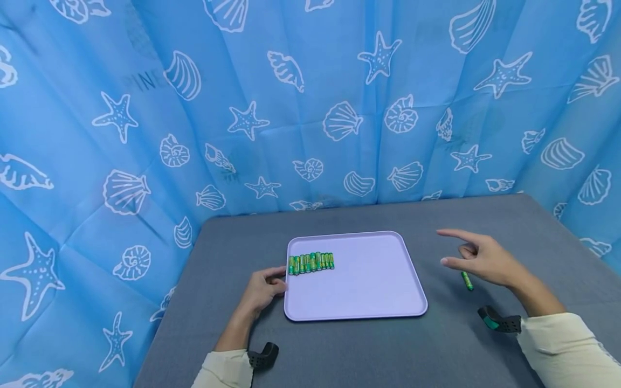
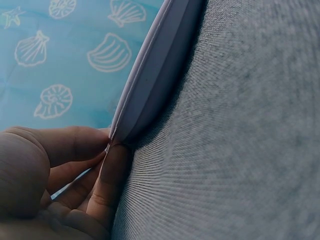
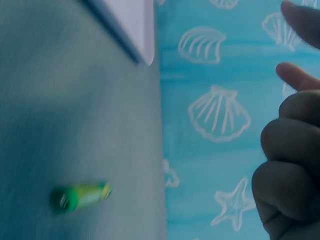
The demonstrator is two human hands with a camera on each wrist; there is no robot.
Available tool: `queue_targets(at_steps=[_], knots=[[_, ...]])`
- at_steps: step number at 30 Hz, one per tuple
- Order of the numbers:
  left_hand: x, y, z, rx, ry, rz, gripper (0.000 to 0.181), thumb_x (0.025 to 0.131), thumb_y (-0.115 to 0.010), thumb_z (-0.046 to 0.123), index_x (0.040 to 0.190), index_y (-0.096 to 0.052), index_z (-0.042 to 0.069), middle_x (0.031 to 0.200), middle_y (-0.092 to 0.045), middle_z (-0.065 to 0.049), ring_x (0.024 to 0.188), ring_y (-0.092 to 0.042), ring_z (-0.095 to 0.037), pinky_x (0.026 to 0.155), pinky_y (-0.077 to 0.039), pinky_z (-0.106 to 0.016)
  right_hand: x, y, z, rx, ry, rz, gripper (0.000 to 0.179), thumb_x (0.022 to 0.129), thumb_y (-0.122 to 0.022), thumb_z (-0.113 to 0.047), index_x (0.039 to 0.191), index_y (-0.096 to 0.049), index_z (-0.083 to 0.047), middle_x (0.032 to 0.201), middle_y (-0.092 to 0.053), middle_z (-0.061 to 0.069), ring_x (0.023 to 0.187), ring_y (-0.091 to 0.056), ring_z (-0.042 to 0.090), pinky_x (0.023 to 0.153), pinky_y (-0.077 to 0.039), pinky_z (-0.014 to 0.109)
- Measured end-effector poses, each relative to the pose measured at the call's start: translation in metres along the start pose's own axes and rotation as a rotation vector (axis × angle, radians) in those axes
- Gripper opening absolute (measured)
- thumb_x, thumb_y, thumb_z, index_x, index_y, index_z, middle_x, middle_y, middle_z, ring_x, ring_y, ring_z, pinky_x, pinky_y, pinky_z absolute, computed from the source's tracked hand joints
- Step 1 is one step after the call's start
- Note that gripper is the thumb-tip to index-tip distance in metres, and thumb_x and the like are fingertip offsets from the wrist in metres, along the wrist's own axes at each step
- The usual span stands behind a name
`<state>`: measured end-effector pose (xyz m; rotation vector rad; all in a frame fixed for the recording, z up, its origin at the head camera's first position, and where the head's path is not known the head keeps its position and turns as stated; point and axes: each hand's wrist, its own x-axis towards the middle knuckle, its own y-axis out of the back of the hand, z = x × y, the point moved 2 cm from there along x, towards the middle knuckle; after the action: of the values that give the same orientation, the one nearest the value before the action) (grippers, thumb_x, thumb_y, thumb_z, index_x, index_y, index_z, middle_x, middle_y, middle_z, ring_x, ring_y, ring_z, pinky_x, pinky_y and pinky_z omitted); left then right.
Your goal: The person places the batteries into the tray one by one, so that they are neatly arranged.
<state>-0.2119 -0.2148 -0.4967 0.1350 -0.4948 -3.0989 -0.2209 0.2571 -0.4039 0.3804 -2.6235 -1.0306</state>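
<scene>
A pale purple tray (image 1: 359, 291) lies on the table, with several green batteries (image 1: 312, 262) side by side in a row at its left end. My left hand (image 1: 262, 291) is at the tray's left edge; in the left wrist view the thumb and a finger (image 2: 112, 165) pinch the rim. To the right of the tray, my right hand (image 1: 490, 261) hovers above the table holding nothing. Its index finger and thumb stretch apart, while the other fingers curl in. A single loose battery (image 1: 467, 281) lies on the table below it, also visible in the right wrist view.
Grey cloth covers the table (image 1: 359, 350). A blue curtain (image 1: 310, 108) with white shells and starfish hangs behind it and along the sides. Each wrist wears a dark band (image 1: 499, 320).
</scene>
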Motion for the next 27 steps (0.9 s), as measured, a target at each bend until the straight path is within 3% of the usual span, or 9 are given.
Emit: queue_targets(at_steps=[13, 17, 21, 24, 27], knots=[[0.000, 0.000, -0.002, 0.016, -0.004, 0.000, 0.045, 0.079, -0.068, -0.007, 0.123, -0.063, -0.001, 0.084, -0.063, -0.009, 0.073, -0.056, -0.018, 0.060, -0.046, -0.028, -0.023, 0.008, 0.047, -0.012, -0.099, -0.076, 0.064, 0.086, -0.074, -0.021, 0.139, -0.045, 0.002, 0.058, -0.033, -0.008, 0.046, -0.030, 0.006, 0.043, -0.031, 0.028], [0.000, 0.000, -0.001, 0.008, -0.007, -0.008, 0.045, 0.079, -0.068, -0.008, 0.123, -0.063, -0.002, 0.085, -0.064, -0.010, 0.073, -0.057, -0.018, 0.060, -0.047, -0.028, -0.029, 0.010, 0.063, 0.028, -0.085, -0.105, 0.062, 0.087, -0.072, -0.018, 0.140, -0.045, -0.004, 0.060, -0.035, -0.008, 0.047, -0.032, 0.005, 0.042, -0.031, 0.028], [-0.001, 0.000, 0.000, 0.006, -0.010, -0.012, 0.044, 0.079, -0.068, -0.009, 0.123, -0.063, -0.003, 0.084, -0.064, -0.009, 0.074, -0.057, -0.017, 0.060, -0.047, -0.028, -0.033, 0.012, 0.076, 0.064, -0.079, -0.156, 0.058, 0.088, -0.071, -0.017, 0.141, -0.047, -0.020, 0.061, -0.038, -0.009, 0.048, -0.036, 0.005, 0.043, -0.033, 0.028], [-0.001, 0.000, 0.000, 0.008, -0.006, -0.014, 0.044, 0.079, -0.068, -0.009, 0.123, -0.063, -0.003, 0.084, -0.064, -0.008, 0.074, -0.057, -0.018, 0.060, -0.047, -0.027, -0.034, 0.013, 0.084, 0.092, -0.095, -0.216, 0.059, 0.089, -0.069, -0.017, 0.142, -0.045, -0.017, 0.062, -0.039, -0.009, 0.049, -0.038, 0.005, 0.044, -0.034, 0.027], [-0.001, 0.000, 0.000, 0.006, -0.001, -0.013, 0.045, 0.079, -0.067, -0.009, 0.123, -0.063, -0.002, 0.084, -0.064, -0.009, 0.074, -0.057, -0.018, 0.060, -0.047, -0.027, -0.033, 0.012, 0.087, 0.113, -0.126, -0.278, 0.064, 0.089, -0.069, -0.016, 0.143, -0.039, 0.000, 0.063, -0.040, -0.007, 0.051, -0.039, 0.006, 0.045, -0.034, 0.027]])
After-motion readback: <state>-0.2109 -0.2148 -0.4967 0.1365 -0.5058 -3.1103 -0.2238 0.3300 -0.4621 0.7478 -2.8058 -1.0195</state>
